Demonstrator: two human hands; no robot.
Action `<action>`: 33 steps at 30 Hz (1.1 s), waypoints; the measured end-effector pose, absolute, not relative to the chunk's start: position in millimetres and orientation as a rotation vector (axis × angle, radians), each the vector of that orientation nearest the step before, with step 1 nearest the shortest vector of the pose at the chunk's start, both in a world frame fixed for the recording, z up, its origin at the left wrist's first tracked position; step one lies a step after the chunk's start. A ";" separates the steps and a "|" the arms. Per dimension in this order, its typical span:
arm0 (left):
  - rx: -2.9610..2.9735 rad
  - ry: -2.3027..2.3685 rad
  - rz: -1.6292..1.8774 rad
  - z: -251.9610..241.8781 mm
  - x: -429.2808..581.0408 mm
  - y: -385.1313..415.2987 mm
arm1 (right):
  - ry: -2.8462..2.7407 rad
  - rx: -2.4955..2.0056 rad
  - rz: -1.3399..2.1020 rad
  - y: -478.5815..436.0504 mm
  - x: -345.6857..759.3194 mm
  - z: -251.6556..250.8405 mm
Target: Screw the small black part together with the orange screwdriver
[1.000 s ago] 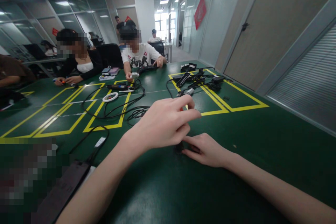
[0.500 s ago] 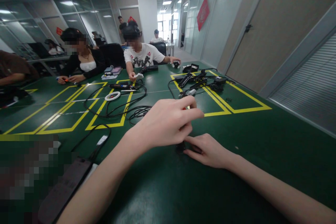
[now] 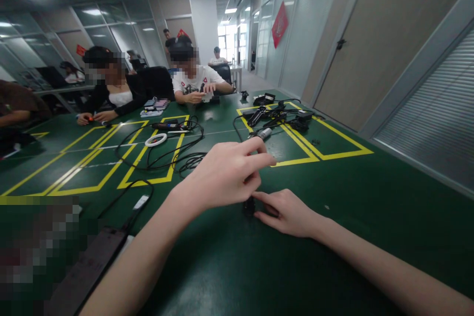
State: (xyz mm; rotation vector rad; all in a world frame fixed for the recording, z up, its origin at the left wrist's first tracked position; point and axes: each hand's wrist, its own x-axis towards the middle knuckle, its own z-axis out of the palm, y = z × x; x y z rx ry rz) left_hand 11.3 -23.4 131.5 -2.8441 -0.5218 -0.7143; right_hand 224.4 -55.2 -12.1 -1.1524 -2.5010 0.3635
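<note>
Both my hands meet over a small black object (image 3: 249,206) that rests on the green table (image 3: 333,237). My left hand (image 3: 225,176) hovers above it with fingers curled down onto its top, index finger stretched forward. My right hand (image 3: 287,212) lies low on the table, its thumb and fingers pinching the object from the right side. Most of the object is hidden under my fingers, so I cannot make out what it is.
Black cables (image 3: 174,153) and a white ring (image 3: 156,138) lie within yellow tape boxes ahead on the left. A pile of black devices (image 3: 276,117) sits ahead on the right. A dark flat device (image 3: 92,264) is at my near left. Other people sit along the far side.
My hands hold almost the same pose and sit slightly left in the picture; the view has shifted. The person in the white shirt across the table has drawn both hands together.
</note>
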 end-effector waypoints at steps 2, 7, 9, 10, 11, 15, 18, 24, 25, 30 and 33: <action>-2.839 -0.560 -0.708 130.7 10.4 -23.0 | -2.509 -1.165 0.372 -55.0 224.5 -11.5; -2.862 -0.545 -0.687 133.3 12.3 -24.9 | -2.487 -1.183 0.412 -54.5 222.4 -10.0; -2.864 -0.512 -0.701 133.8 12.6 -25.3 | -2.461 -1.196 0.436 -55.0 220.6 -10.0; -2.864 -0.499 -0.706 133.5 12.4 -25.1 | -2.451 -1.204 0.449 -55.4 219.6 -10.0; -2.863 -0.492 -0.707 132.8 11.9 -24.8 | -2.446 -1.213 0.462 -55.9 218.9 -10.1; -2.845 -0.526 -0.686 129.9 10.0 -23.5 | -2.441 -1.229 0.457 -57.6 217.7 -10.7; -2.843 -0.552 -0.694 130.6 10.4 -24.4 | -2.441 -1.209 0.433 -58.0 217.7 -11.5; -2.853 -0.488 -0.719 131.5 10.6 -25.0 | -2.463 -1.207 0.409 -57.8 215.9 -10.3; -2.842 -0.501 -0.721 130.7 10.3 -24.5 | -2.469 -1.212 0.409 -57.8 215.8 -9.9; -2.797 -0.566 -0.714 129.7 9.9 -24.7 | -2.470 -1.227 0.415 -58.0 216.6 -10.5; -2.840 -0.543 -0.695 132.4 10.6 -26.7 | -2.463 -1.214 0.401 -58.1 216.9 -11.4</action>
